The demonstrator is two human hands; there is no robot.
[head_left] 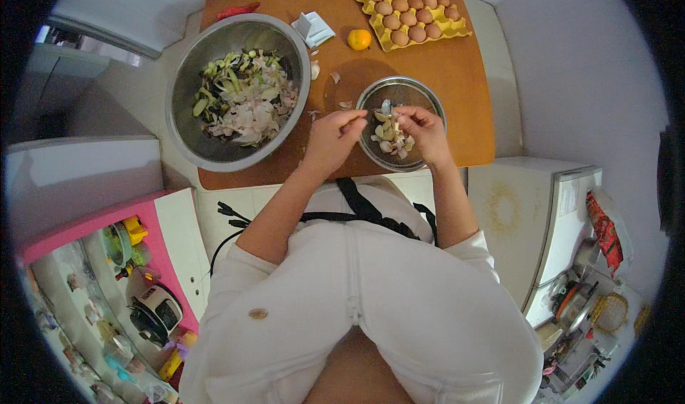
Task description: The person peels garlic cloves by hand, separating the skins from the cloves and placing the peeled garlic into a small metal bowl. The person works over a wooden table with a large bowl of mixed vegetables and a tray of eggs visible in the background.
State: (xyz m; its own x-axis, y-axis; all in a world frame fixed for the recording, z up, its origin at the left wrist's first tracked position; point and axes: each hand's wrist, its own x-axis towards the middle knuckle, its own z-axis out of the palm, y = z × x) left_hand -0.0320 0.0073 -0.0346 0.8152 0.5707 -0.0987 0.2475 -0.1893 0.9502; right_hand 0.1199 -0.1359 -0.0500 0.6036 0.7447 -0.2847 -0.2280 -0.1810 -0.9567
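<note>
A steel bowl [442, 116] near the table's front edge holds garlic cloves [381, 132], some with papery skin on them. My left hand [330, 139] reaches over the bowl's left rim, thumb and fingertips brought together. Whether anything small is pinched there cannot be made out. Over the bowl's right side, my right hand [428, 133] has its thumb and index finger closed on what looks like a small pale garlic clove [396, 127]. To the left stands a large metal basin [182, 91] with garlic skins [251, 117] and green vegetable peelings [233, 80].
Brown eggs fill much of a yellow tray [455, 26] at the back right of the wooden table [465, 83]. An orange fruit [359, 39], a white folded object [313, 30] and a red item [238, 11] lie nearby. A white refrigerator [508, 211] stands at right.
</note>
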